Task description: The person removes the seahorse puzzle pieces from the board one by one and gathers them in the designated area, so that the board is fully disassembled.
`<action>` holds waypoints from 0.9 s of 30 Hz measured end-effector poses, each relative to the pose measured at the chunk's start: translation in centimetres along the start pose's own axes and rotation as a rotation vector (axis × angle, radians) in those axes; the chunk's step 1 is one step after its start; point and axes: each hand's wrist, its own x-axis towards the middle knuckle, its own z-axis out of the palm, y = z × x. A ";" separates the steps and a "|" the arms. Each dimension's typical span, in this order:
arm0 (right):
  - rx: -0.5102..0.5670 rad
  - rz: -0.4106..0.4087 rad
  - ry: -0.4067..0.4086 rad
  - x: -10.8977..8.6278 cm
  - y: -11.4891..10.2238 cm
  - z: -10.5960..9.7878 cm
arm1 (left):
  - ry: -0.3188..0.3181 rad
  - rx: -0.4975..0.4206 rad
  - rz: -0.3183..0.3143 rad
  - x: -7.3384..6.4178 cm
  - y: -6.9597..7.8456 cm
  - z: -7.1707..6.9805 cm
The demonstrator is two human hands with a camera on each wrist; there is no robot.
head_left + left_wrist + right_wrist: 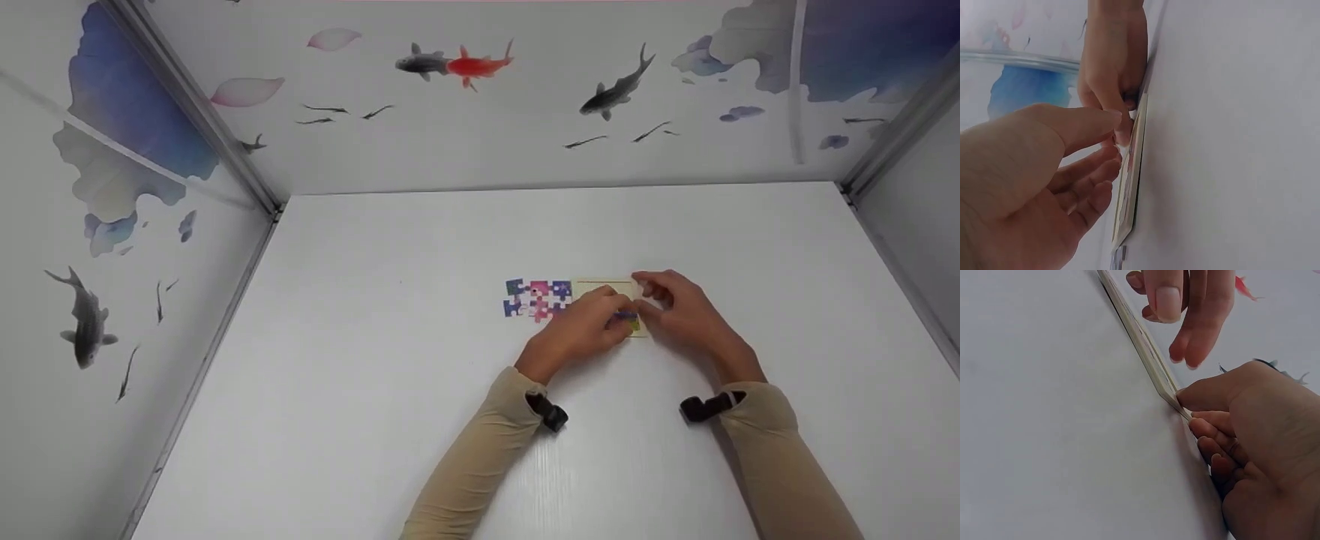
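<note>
A thin cream puzzle board (592, 286) lies flat on the table, with coloured pieces showing inside its raised border in part. My right hand (691, 315) holds the board at its right end. In the right wrist view the thumb (1202, 395) is on the board's corner and the fingers curl beside its edge. Over the board hovers my left hand (579, 330), its thumb (1092, 125) and fingers loosely bent, with no piece showing between them. It hides much of the board in the head view. Pink and purple jigsaw pieces (539, 289) lie just left of the board.
The white table (360, 360) spreads around the board. White panels (487, 142) with painted fish and petals stand at the back and left, joined by a metal rail (187, 90). Both wrists wear a black camera mount (553, 414).
</note>
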 end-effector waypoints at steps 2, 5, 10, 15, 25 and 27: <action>0.004 -0.001 0.001 0.0 0.0 0.0 | 0.003 0.017 -0.031 0.1 0.3 0.4; 0.010 0.000 0.003 0.0 0.0 0.0 | 0.008 0.046 -0.067 0.1 0.5 0.9; 0.003 -0.003 0.012 -0.1 0.0 0.0 | 0.040 0.049 -0.098 0.2 0.7 1.5; -0.002 -0.015 0.015 -0.3 0.1 0.1 | 0.069 0.037 -0.107 0.2 0.6 1.8; 0.003 -0.018 0.025 -0.2 -0.1 -0.1 | 0.085 -0.004 -0.189 0.6 1.0 2.0; 0.001 -0.016 0.024 -0.2 -0.1 -0.1 | 0.079 0.009 -0.205 0.7 1.0 2.0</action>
